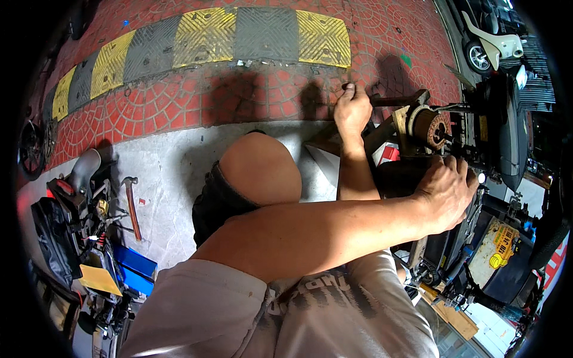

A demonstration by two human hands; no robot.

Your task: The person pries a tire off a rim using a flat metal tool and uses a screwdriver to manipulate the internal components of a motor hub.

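Note:
My left hand, its arm crossing over the right one, rests with curled fingers on dark parts below a round brown metal housing; what it grips is hidden. My right hand is closed in a fist farther forward, left of the housing, around something too small to make out, with a thin piece showing above the fingers. A dark bar runs sideways beside that fist. A red object lies under the housing.
A hammer lies on the pale floor at left, beside bike parts, a black bag and a blue tray. My bare knee is central. A yellow-grey ramp strip crosses red paving. Two-wheelers line the right.

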